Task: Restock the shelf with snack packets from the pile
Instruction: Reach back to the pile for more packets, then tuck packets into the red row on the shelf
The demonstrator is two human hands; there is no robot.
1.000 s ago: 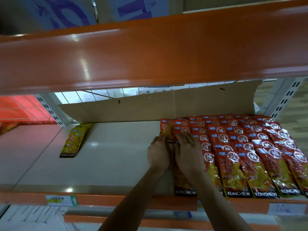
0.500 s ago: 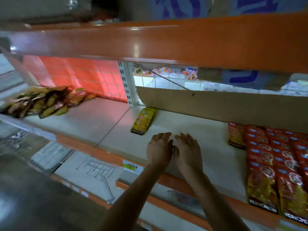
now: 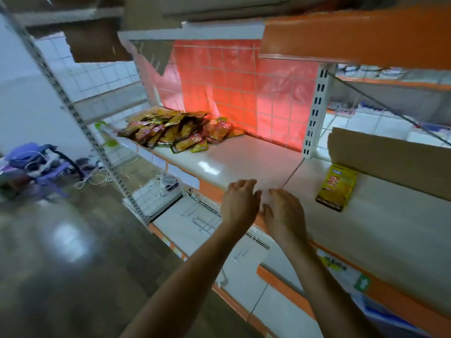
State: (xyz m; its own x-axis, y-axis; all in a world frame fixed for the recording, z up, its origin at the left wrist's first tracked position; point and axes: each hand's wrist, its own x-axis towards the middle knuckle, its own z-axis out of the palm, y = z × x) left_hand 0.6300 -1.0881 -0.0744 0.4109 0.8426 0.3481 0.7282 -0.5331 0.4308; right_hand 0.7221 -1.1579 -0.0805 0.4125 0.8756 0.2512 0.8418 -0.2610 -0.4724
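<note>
A loose pile of red and yellow snack packets (image 3: 175,131) lies at the far left of the white shelf (image 3: 234,164), in front of a red backing sheet. One yellow packet (image 3: 338,187) lies flat alone on the shelf section to the right, under a cardboard sheet. My left hand (image 3: 240,201) and my right hand (image 3: 284,213) hover side by side over the shelf's front edge, fingers relaxed, holding nothing. The pile is well beyond them to the left.
A cardboard sheet (image 3: 390,157) leans along the back at right. A white slotted upright (image 3: 314,111) divides the shelf sections. An orange upper shelf (image 3: 353,32) hangs overhead. Lower shelves (image 3: 244,269) jut out below. A purple stool with clutter (image 3: 36,167) stands on the floor at left.
My view has swung left from the stocked red packets toward the pile. Both hands left the packet row and moved left along the shelf, empty.
</note>
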